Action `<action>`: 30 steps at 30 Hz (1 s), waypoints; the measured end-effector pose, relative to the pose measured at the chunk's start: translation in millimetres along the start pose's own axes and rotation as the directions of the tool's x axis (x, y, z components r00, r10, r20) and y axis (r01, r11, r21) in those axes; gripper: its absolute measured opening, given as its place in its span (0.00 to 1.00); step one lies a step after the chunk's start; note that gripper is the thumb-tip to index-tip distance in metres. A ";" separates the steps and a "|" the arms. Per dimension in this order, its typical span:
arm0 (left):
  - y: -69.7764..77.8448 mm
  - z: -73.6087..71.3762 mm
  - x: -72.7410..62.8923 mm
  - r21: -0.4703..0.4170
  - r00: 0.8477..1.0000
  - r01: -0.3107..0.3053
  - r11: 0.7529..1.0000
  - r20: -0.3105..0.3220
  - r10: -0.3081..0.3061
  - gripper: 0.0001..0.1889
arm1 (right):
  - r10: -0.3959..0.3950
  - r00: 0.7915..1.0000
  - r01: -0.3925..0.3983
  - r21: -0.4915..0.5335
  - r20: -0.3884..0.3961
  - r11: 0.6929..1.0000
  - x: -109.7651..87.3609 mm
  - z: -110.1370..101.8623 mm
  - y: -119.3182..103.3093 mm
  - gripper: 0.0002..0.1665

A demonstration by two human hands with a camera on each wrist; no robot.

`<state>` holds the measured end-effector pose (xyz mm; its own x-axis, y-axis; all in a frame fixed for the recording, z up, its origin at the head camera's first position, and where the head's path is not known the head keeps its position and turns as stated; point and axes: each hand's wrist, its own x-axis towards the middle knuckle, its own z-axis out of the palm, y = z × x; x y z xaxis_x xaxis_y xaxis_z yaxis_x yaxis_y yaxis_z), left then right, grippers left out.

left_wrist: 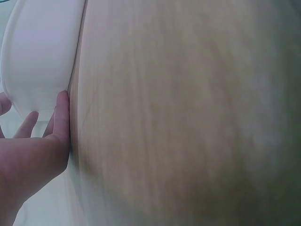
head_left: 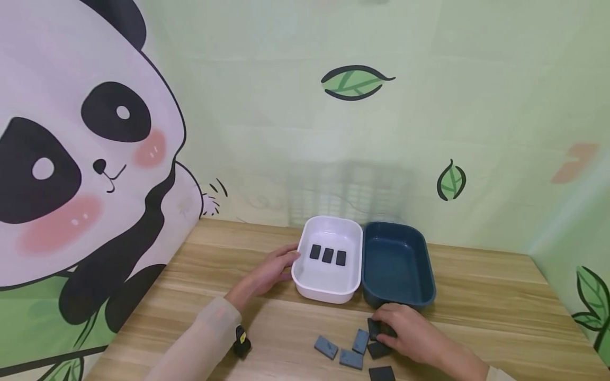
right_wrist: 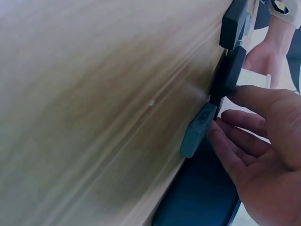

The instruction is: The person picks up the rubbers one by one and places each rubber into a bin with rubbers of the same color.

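Note:
My left hand (head_left: 274,270) rests its fingertips against the outer left side of a white bin (head_left: 307,291). In the left wrist view its fingers (left_wrist: 60,120) reach straight to the bin wall. Three black tiles (head_left: 327,255) lie in a row inside that bin. My right hand (head_left: 407,333) pinches a black tile (head_left: 374,329) between thumb and fingers, just in front of the dark blue bin (head_left: 424,264). Another dark tile (right_wrist: 198,130) is close by its fingertips. Further black tiles (head_left: 379,350) lie beside the thumb and nearer me.
Several grey-blue tiles (head_left: 326,347) are scattered on the wooden table (head_left: 267,338) left of my right hand. The two bins stand side by side near the back wall. A panda (head_left: 100,166) is printed on the backdrop at left.

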<state>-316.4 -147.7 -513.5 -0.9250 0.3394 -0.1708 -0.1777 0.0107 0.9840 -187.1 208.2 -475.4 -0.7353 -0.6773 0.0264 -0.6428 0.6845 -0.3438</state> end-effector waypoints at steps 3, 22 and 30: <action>-0.7 0.4 -1.2 -0.001 1.000 0.001 1.000 -0.001 -0.001 0.30 | 0.009 1.000 -0.009 -0.029 0.006 1.000 -1.1 0.2 -2.5 0.16; 0.7 0.2 -1.4 0.003 1.000 0.010 1.000 -0.003 -0.010 0.30 | -0.127 0.950 0.138 0.018 -0.285 0.990 8.6 -19.3 -28.7 0.15; 0.3 1.3 -1.9 0.007 1.000 -0.004 1.000 0.002 0.004 0.30 | 0.026 0.936 0.006 0.090 -0.351 0.996 65.8 -25.5 -32.6 0.16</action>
<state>-314.3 -147.2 -512.8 -0.9251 0.3413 -0.1667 -0.1716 0.0159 0.9850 -220.0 148.2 -438.5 -0.7801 -0.5217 0.3454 -0.6257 0.6531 -0.4266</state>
